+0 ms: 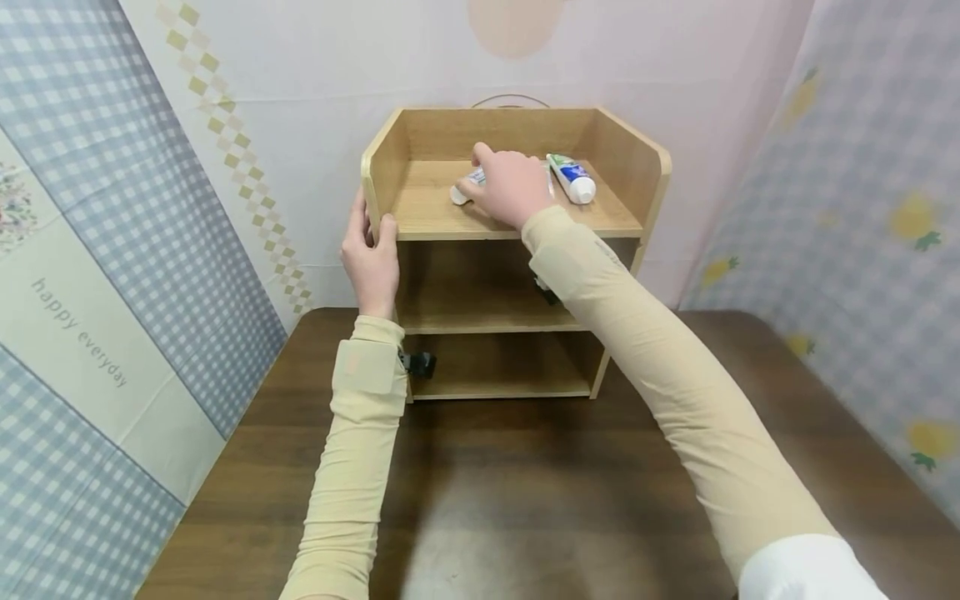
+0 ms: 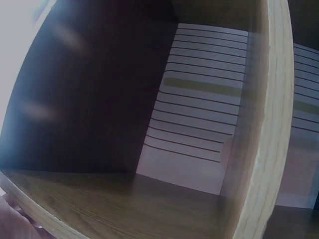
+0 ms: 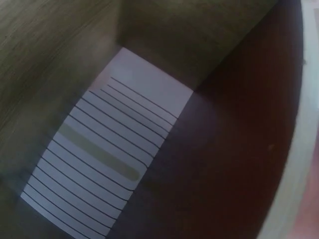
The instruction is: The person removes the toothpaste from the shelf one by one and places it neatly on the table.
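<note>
A small wooden shelf unit (image 1: pixel 495 235) stands on the dark table in the head view. My left hand (image 1: pixel 372 262) grips the front edge of its left side panel (image 1: pixel 381 179), thumb on the near side. On the top board, my right hand (image 1: pixel 513 185) curls its fingers and thumb around a toothpaste tube (image 1: pixel 476 177). The tube's white cap (image 1: pixel 458 196) points left, and most of its body is hidden under the hand. To the right lies a second toothpaste tube (image 1: pixel 574 178), blue, green and white, cap toward me.
Raised side and back panels (image 1: pixel 502 133) enclose the top board. Two lower compartments open to the front, and the left wrist view shows striped cloth (image 2: pixel 199 99) behind them. Patterned cloths (image 1: pixel 150 208) hang around the dark wooden table (image 1: pixel 510 500).
</note>
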Motion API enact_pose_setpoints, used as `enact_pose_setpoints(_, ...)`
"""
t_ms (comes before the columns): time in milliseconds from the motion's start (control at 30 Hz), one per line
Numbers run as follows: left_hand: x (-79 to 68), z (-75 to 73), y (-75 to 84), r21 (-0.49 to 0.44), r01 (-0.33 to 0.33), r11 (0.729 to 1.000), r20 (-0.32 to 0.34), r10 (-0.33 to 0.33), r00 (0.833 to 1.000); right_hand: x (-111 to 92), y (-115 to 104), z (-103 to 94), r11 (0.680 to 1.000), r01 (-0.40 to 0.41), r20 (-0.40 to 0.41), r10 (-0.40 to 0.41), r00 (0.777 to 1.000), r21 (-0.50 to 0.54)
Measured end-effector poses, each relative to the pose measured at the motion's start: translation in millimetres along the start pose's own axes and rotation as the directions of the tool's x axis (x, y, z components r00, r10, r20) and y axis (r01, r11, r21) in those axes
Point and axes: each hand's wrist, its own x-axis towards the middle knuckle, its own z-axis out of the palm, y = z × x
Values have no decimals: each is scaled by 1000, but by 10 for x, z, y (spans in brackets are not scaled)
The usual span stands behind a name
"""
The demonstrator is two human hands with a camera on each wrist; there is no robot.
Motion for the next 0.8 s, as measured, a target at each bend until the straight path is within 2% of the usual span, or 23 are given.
enact_pose_setpoints(100, 51, 6, -131, -5, -13, 1000, -10, 13, 1000, 48, -30, 13, 1000, 21, 51, -21, 998, -12)
enact_pose_setpoints(200, 51, 6, -172, -4, -19, 1000, -14, 19, 1000, 37, -41, 31, 998, 54, 73, -53, 996, -14)
enact_pose_setpoints(400, 13, 29, -138, 6, -15, 1000, 22, 15, 1000, -77, -65, -2, 996, 73, 40, -71, 997, -48)
enact_pose_setpoints(567, 15, 64, -86, 0, -12, 1000, 20, 12, 1000, -117, -83, -39, 995, 71, 20, -69, 997, -77)
enact_pose_setpoints(800, 23, 52, -107, -20, 2, 1000, 26, -1, 1000, -237, -69, -15, 998, 68, -5, -68, 998, 4)
